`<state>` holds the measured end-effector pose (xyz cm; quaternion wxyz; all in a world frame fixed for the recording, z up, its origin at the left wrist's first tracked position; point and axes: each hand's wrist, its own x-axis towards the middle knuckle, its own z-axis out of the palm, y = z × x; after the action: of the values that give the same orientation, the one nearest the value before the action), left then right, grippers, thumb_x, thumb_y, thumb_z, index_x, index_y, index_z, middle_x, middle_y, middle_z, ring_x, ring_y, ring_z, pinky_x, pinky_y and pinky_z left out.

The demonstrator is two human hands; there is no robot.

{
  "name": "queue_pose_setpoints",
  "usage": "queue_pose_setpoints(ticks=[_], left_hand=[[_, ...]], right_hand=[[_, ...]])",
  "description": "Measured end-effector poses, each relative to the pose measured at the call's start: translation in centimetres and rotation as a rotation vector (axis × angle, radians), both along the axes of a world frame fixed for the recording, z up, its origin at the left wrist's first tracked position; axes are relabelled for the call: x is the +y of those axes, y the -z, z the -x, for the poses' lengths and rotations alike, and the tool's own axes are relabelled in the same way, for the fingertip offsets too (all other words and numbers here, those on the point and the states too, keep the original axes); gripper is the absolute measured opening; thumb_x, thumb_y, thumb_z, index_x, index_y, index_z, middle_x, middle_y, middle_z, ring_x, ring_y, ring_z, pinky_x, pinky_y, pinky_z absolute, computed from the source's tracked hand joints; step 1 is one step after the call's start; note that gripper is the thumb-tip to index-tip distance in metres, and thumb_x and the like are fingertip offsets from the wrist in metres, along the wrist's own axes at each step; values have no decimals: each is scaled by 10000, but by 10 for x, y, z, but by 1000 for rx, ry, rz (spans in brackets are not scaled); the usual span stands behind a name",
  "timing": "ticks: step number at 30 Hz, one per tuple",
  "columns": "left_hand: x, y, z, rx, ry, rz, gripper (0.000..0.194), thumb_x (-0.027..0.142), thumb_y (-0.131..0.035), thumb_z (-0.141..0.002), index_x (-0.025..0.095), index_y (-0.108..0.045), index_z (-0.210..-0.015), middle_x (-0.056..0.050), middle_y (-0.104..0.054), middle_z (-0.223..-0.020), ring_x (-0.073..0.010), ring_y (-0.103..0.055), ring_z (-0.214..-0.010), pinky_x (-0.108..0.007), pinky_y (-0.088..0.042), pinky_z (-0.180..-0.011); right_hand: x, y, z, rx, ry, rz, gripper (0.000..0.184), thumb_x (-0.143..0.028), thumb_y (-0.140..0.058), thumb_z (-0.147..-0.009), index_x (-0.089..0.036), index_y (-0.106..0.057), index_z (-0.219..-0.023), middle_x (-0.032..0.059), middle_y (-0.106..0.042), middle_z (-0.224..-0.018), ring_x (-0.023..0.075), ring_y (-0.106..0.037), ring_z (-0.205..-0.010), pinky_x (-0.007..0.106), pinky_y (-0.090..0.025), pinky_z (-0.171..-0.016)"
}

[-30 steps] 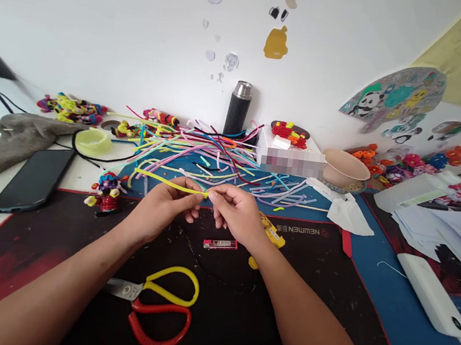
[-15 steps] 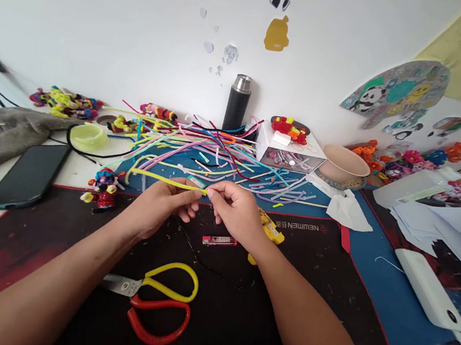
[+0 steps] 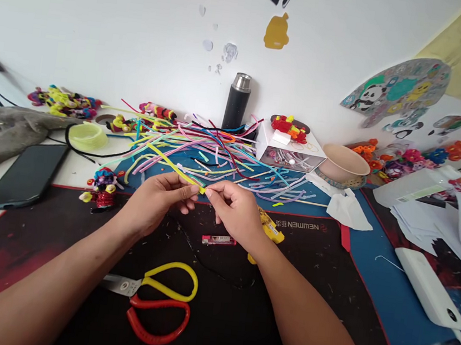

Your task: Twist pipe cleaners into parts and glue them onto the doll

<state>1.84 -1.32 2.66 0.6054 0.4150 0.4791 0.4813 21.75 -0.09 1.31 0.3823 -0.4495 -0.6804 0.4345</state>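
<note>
A yellow pipe cleaner (image 3: 169, 159) runs up and to the left from between my hands. My left hand (image 3: 168, 194) pinches it near its lower end between thumb and fingers. Right at that end, my right hand (image 3: 232, 206) has its thumb and fingertips closed on the tip. Both hands hover over the black desk mat (image 3: 237, 319), almost touching each other. Scissors (image 3: 161, 301) with one yellow and one red handle lie below them, their blades partly behind my left forearm. A pink lighter (image 3: 219, 240) rests between my forearms.
Many coloured pipe cleaners (image 3: 201, 141) are heaped behind my hands. A black thermos (image 3: 237, 103), a white box (image 3: 289, 152) and a beige bowl (image 3: 346, 163) stand at the back. A small doll (image 3: 103, 190) and a phone (image 3: 26, 175) are on the left, a power bank (image 3: 430, 288) on the right.
The free length of the yellow pipe cleaner has swung from nearly level to slanting upward at the left. My left hand has turned slightly; the right has hardly moved.
</note>
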Motion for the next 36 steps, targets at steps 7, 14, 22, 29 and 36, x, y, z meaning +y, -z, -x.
queue_pose_setpoints(ticks=[7,14,22,29,36], left_hand=[[0,-1,1,-42,-8,-31,384,402,-1063,-598,170,-787,-730,-19,-717,-662,-130,-624,-577,-217,-492,-526],[4,-6,14,78,188,40,379,458,-1006,-655,181,-749,-687,-18,-691,-640,-135,-613,-552,-227,-489,-509],[0,-9,16,265,485,112,348,500,-889,-746,206,-704,-732,-19,-707,-678,-176,-649,-572,-280,-552,-562],[2,-5,17,246,400,30,349,496,-905,-771,185,-748,-781,-27,-711,-679,-163,-640,-571,-260,-544,-549],[3,-10,11,-59,-32,-30,409,457,-1053,-624,175,-776,-726,-32,-710,-682,-148,-648,-606,-197,-507,-484]], right_hand=[[-1,-3,0,38,-50,17,180,-376,-671,-1038,-215,-743,-1002,-49,-637,-654,111,-596,-486,251,-465,-530],[3,-4,-3,204,-22,25,260,-452,-693,-1028,-209,-775,-1072,-40,-637,-671,119,-601,-504,254,-500,-516],[-2,-2,-6,-162,-139,-317,354,-262,-576,-1119,-306,-793,-1395,46,-862,-1090,202,-798,-927,332,-613,-861],[-3,-2,-4,-260,-140,-354,358,-247,-593,-1107,-312,-787,-1400,56,-859,-1182,214,-806,-1012,332,-616,-885],[-2,-6,-1,155,-62,-43,330,-447,-658,-1075,-212,-777,-1275,-30,-645,-708,124,-611,-536,255,-507,-526]])
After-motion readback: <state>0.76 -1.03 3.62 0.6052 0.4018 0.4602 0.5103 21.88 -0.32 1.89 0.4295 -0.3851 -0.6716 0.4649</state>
